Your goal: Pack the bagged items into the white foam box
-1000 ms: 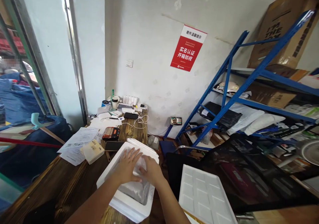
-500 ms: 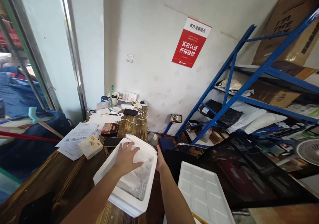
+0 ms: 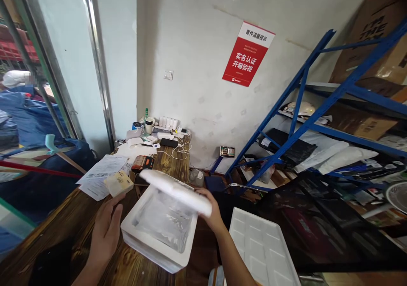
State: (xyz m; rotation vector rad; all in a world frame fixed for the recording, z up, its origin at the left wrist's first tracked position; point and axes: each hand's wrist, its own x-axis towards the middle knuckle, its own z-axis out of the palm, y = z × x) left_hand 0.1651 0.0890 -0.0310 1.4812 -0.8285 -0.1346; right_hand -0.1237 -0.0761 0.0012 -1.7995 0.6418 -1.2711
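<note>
A white foam box (image 3: 155, 252) stands on the wooden table, a clear plastic-wrapped item (image 3: 165, 224) inside it. Its white lid (image 3: 176, 192) is tilted above the box's far side, slightly blurred. My right hand (image 3: 210, 211) grips the lid at its right end. To the left of the box, my left hand (image 3: 106, 224) is held over the table, holding nothing, its fingers extended and the thumb apart.
Papers (image 3: 103, 173), a cream packet (image 3: 118, 184) and an orange-black device (image 3: 142, 163) lie behind the box on the left. A white tray-like panel (image 3: 260, 243) is at the right, near a blue shelf rack (image 3: 299, 129). A dark phone-like object (image 3: 52, 262) lies front left.
My left hand has come off the plastic-wrapped item and moved left, out of the box. My right hand has brought the lid up over the box's far side.
</note>
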